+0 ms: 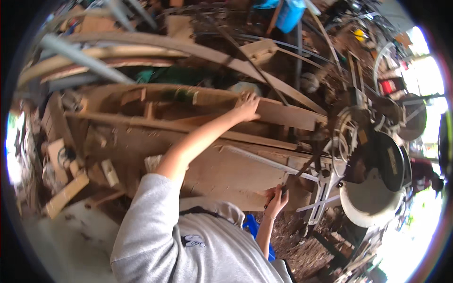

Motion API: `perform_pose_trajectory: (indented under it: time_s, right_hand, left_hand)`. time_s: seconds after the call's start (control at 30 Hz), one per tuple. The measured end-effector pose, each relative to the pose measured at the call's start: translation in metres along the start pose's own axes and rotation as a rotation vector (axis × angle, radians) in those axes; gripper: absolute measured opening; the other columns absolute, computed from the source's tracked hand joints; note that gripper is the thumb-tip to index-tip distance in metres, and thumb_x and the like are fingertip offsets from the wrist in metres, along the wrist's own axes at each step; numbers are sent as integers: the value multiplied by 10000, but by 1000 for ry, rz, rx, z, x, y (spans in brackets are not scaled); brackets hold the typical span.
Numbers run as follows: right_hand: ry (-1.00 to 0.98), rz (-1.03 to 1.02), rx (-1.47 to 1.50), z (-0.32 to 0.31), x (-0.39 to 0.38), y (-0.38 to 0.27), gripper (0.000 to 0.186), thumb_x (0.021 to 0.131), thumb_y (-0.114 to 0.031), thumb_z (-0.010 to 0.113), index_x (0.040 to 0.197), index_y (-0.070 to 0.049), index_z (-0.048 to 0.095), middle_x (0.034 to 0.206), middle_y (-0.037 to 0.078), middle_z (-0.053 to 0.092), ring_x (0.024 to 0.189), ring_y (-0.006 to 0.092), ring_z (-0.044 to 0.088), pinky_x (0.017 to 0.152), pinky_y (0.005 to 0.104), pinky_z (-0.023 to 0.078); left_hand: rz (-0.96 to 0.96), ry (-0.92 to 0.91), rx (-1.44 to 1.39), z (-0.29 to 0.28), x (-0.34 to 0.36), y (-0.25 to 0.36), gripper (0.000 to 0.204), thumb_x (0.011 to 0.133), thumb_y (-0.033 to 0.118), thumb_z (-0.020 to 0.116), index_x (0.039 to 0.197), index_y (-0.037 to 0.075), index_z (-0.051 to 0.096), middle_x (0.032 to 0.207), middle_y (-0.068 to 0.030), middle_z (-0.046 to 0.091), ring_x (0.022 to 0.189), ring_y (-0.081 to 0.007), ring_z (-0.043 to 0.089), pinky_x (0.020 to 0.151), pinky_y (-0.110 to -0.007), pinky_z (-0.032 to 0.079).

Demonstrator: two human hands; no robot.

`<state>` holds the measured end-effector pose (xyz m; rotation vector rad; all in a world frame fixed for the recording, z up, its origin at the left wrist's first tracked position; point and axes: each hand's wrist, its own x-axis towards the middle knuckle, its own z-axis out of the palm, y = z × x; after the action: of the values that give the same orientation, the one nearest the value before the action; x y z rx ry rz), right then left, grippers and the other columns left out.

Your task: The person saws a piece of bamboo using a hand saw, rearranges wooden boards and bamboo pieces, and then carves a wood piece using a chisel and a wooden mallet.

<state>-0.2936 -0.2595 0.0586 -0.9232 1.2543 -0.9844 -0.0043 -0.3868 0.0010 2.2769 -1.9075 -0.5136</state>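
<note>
My left hand point(246, 105) lay flat on the long wooden plank point(283, 113), fingers spread and pressing its top face, not curled around it; the plank ran on past my fingertips toward the miter saw point(377, 165), where its end was lost in clutter. My right hand point(277, 197) sat low at the near edge of the workbench point(236, 174), fingers clenched on a small dark object point(283, 189) I couldn't identify. Beyond my fingers the wood pile point(118, 56) was blurred.
</note>
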Motion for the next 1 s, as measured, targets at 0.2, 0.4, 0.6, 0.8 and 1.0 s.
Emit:
perform_pose_trajectory:
  time_s: [0.2, 0.4, 0.6, 0.8, 1.0]
  right_hand:
    - [-310, -142, -272, 3, -20, -2, 105, 841, -114, 493, 801, -17, 503, 537, 71, 533, 368, 88, 412, 347, 226, 298]
    - [-816, -471, -1328, 28, -47, 11, 201, 773, -248, 575, 797, -53, 532, 643, 145, 584, 589, 340, 567, 490, 389, 432]
    - [-785, -487, -1318, 20, -87, 31, 251, 744, -304, 601, 818, -73, 535, 657, 132, 594, 604, 322, 580, 518, 395, 455]
    - [-763, -485, -1384, 31, -121, 21, 261, 740, -304, 607, 850, -76, 540, 666, 131, 594, 609, 314, 583, 520, 385, 452]
    - [-685, -580, -1345, 44, -147, 10, 242, 719, -260, 641, 847, -78, 544, 654, 120, 590, 601, 307, 581, 514, 373, 449]
  left_hand:
    - [-91, 631, -272, -98, -168, -81, 410, 739, 217, 629, 1064, 19, 477, 1048, -162, 504, 1004, -294, 476, 864, -363, 381]
    - [-923, 613, -281, -29, -414, -145, 475, 783, 365, 545, 1110, 33, 456, 1102, -178, 520, 1006, -318, 505, 828, -386, 418]
    - [-1154, -560, -550, 34, -523, -86, 707, 724, 441, 573, 1208, -30, 363, 1213, -235, 411, 1108, -321, 430, 904, -375, 367]
    - [-978, -101, -664, 67, -498, -75, 724, 725, 382, 591, 1269, 28, 271, 1234, -241, 380, 1111, -342, 418, 913, -395, 357]
    - [-854, 215, -295, 31, -450, -112, 790, 664, 268, 675, 1279, 77, 218, 1188, -192, 409, 1093, -348, 417, 872, -440, 384]
